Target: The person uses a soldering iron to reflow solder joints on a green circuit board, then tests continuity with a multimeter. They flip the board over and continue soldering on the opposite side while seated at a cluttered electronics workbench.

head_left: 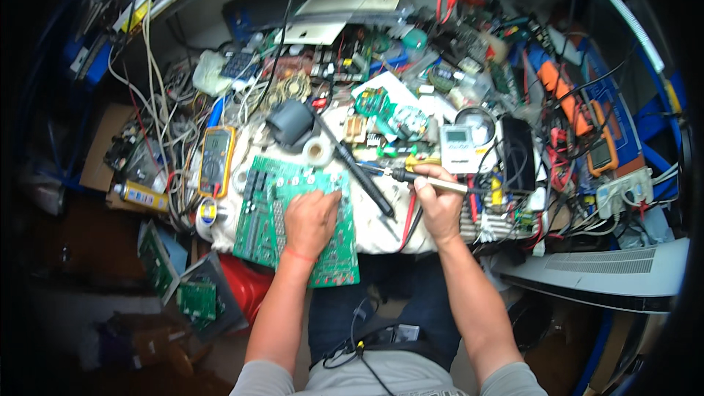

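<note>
My left hand (309,224) rests on two overlapping green circuit boards (334,257) at the front of the bench. Its fingers are curled down against the upper board; whatever they may hold is hidden. My right hand (438,209), to the right of the boards, is closed around the pale handle of a soldering iron (449,185). The iron has a black collar, and its thin metal tip points left. Just left of that tip, a long black rod-like tool (370,191) lies slanted on the white cloth (378,235).
A yellow multimeter (214,161) stands left of the boards, near a tape roll (317,151) and a grey cup-shaped part (290,123). Behind the iron sits a white device with a small screen (457,148). Cables and electronic parts crowd the back. An orange meter (603,148) lies far right.
</note>
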A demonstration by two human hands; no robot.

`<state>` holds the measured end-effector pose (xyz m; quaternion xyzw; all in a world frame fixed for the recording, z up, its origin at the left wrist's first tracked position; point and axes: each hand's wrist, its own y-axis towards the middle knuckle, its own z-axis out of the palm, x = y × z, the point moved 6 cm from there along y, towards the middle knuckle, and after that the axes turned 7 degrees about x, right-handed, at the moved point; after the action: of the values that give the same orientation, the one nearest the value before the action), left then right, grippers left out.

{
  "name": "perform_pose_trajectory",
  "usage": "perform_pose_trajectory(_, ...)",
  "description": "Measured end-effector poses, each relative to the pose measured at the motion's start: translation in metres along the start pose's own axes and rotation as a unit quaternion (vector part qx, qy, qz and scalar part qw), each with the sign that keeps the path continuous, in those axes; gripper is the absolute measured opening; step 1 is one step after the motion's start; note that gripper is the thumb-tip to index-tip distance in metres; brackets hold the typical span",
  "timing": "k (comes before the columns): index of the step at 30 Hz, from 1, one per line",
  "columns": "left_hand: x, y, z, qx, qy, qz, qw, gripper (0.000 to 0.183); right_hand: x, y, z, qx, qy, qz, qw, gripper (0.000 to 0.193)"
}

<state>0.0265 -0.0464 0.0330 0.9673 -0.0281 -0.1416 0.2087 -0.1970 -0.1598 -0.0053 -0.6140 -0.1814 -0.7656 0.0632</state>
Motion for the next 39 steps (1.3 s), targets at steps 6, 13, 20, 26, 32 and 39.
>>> perform_pose_trajectory(6,0.001,-0.003,0.001,0.006,-0.006,-0.011,1.0,0.012,0.082,0.047,-0.036,-0.115,-0.113,-0.12,0.98,0.026)
perform_pose_trajectory(13,0.001,-0.003,-0.001,0.024,-0.007,-0.014,1.0,0.017,0.113,0.185,-0.1,-0.209,-0.415,-0.096,0.88,0.051)
perform_pose_trajectory(20,0.001,-0.002,-0.002,0.025,-0.019,-0.019,0.999,0.015,0.054,0.28,-0.17,-0.19,-0.43,-0.01,0.882,0.048)
perform_pose_trajectory(26,0.0,-0.002,-0.003,0.043,-0.01,-0.018,0.999,0.016,0.014,0.309,-0.192,-0.206,-0.345,0.054,0.914,0.049)
perform_pose_trajectory(32,0.0,-0.003,-0.004,0.04,-0.012,-0.017,0.999,0.017,-0.009,0.307,-0.179,-0.195,-0.024,0.156,0.968,0.049)
perform_pose_trajectory(39,0.0,-0.001,-0.002,0.034,-0.008,-0.01,0.999,0.016,0.016,0.285,-0.146,-0.069,0.177,0.235,0.953,0.054)
